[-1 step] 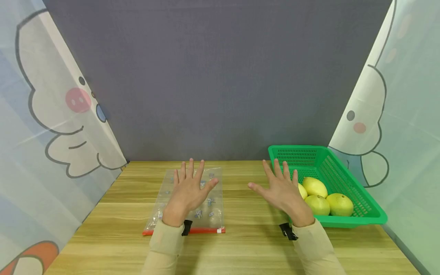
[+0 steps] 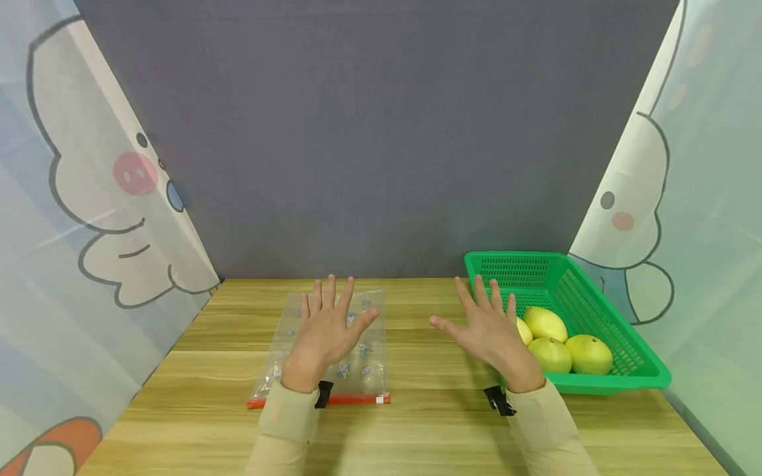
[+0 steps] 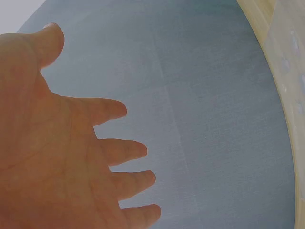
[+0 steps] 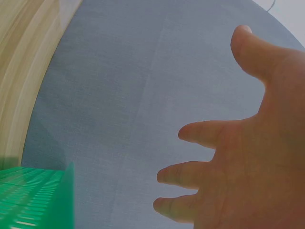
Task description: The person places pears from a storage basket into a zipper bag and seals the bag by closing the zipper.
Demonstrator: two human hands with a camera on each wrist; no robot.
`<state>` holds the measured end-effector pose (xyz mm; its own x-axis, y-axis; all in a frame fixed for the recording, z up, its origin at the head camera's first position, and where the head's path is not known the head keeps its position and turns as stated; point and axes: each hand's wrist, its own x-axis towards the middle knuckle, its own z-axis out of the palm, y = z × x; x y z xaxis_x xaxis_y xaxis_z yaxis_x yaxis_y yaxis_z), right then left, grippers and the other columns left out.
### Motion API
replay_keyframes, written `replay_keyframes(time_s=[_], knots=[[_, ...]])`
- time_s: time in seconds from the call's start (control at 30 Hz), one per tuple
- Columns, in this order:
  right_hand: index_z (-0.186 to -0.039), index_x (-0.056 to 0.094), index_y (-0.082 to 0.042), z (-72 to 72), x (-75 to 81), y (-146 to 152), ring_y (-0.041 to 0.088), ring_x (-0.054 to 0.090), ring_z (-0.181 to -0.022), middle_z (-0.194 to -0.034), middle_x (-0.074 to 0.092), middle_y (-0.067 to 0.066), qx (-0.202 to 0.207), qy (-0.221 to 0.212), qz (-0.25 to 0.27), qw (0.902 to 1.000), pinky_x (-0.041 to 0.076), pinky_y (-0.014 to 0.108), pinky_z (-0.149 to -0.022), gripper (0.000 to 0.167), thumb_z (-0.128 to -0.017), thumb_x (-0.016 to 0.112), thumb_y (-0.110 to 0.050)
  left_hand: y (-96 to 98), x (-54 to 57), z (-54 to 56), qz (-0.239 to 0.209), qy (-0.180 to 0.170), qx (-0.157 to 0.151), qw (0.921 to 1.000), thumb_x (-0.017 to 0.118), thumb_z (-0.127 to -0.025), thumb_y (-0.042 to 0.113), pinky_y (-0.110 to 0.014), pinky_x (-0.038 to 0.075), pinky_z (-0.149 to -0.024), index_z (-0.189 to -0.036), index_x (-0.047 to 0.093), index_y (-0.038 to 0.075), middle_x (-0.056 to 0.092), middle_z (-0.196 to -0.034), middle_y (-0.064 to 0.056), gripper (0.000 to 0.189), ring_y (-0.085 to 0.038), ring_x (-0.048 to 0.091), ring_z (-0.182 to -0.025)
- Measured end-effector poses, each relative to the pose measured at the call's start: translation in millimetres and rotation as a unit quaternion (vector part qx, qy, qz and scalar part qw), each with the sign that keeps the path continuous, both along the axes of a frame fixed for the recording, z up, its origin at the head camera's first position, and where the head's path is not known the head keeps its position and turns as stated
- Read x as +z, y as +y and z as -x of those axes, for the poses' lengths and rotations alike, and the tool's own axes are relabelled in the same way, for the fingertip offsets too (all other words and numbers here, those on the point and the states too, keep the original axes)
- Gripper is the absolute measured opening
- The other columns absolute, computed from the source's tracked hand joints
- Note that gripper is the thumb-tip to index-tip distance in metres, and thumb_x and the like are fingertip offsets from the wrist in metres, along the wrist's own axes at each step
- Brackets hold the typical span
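Under the left hand's (image 2: 326, 330) spread fingers (image 2: 331, 291), a zip bag (image 2: 369, 350); right hand (image 2: 489, 330) likewise splayed beside the green basket (image 2: 595, 311).

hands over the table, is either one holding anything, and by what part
Nothing is held. The left hand is spread open above the zip bag; the right hand is open beside the green basket.

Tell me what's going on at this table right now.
A person has both hands spread open above a wooden table, holding nothing. The left hand hovers over a clear zip bag with a red strip along its near edge, lying flat on the table. The right hand is beside a green basket at the right, which holds yellow-green fruits. From these views I can't tell whether the left hand touches the bag.
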<state>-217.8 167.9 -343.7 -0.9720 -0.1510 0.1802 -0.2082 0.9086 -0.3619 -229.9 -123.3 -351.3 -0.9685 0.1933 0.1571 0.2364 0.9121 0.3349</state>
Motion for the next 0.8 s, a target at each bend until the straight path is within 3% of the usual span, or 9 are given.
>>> replay_keyframes(time_s=[0.8], knots=[[-0.163,0.019,-0.012,-3.0,1.8,-2.9,0.052,-0.006,-0.150,-0.165,0.005,0.029,0.006,0.009,0.004,0.9999,-0.006,0.073,-0.113,0.097,-0.094,0.044,-0.075,0.9,-2.6,2.4,-0.005,-0.019,-0.006,0.9998,0.030,-0.097,0.075,-0.061,-0.007,-0.119,-0.164,0.010,0.021,-0.005,-0.168,-0.017,0.089,-0.041,-0.009,-0.154]])
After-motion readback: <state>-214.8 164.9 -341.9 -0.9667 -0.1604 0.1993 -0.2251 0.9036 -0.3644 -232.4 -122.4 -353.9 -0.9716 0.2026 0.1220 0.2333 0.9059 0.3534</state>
